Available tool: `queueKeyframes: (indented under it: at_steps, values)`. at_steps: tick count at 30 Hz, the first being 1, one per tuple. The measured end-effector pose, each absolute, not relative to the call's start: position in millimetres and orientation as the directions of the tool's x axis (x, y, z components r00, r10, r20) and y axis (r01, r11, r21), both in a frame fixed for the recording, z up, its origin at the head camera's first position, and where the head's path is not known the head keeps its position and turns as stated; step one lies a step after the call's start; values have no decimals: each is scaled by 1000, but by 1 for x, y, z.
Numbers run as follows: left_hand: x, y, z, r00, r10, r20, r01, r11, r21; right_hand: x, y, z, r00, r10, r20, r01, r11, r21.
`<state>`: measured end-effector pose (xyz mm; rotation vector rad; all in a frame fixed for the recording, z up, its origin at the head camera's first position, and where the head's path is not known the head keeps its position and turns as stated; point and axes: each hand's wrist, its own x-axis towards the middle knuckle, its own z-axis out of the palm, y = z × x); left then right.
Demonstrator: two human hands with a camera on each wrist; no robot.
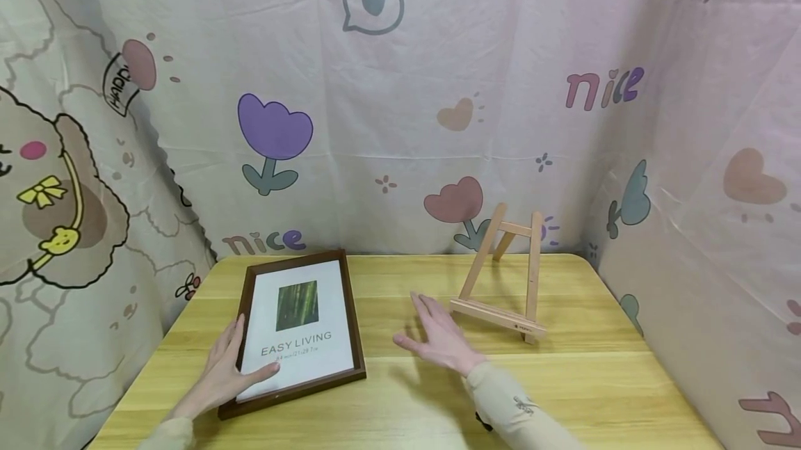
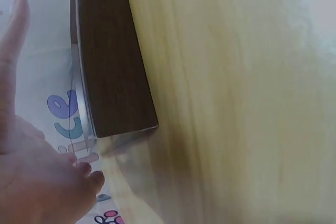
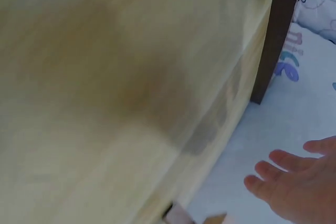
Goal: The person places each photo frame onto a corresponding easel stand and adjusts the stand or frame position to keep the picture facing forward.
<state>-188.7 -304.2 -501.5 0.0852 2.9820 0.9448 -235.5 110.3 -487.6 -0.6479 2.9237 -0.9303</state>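
Observation:
A dark brown picture frame (image 1: 299, 325) lies face up at the table's left, with a white insert reading "EASY LIVING" and a small green forest picture. Along its left edge rests my left hand (image 1: 219, 375), fingers extended and thumb spread over the lower front. The left wrist view shows the frame's brown side (image 2: 113, 56) beside that hand (image 2: 39, 182). My right hand (image 1: 441, 340) hovers over the table between the frame and a small wooden easel (image 1: 497, 316), its fingers straight and holding nothing. This hand (image 3: 302, 179) also appears spread in the right wrist view.
The light wood-grain table (image 1: 400, 401) carries the frame and the standing easel. A printed cloth curtain (image 1: 388, 88) encloses the back and both sides, close to the table's far edge.

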Motion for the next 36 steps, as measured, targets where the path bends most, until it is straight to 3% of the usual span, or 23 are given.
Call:
queueKeyframes:
  at_steps: [9, 17, 24, 36]
  values:
    - [-182, -312, -502, -995, 79, -63, 22, 773, 634, -239, 81, -496, -901, -432, -45, -285, 665, -690]
    - [-187, -316, -504, -974, 62, -216, -90, 775, 625, -247, 59, -501, -859, -512, -7, -330, 565, -756]
    - [-189, -321, -510, -961, 38, -273, -150, 759, 634, -249, 45, -504, -838, -542, -61, -274, 516, -811]
    - [-190, -328, -514, -953, 58, -297, -149, 763, 628, -257, 21, -512, -819, -566, -96, -304, 569, -764]
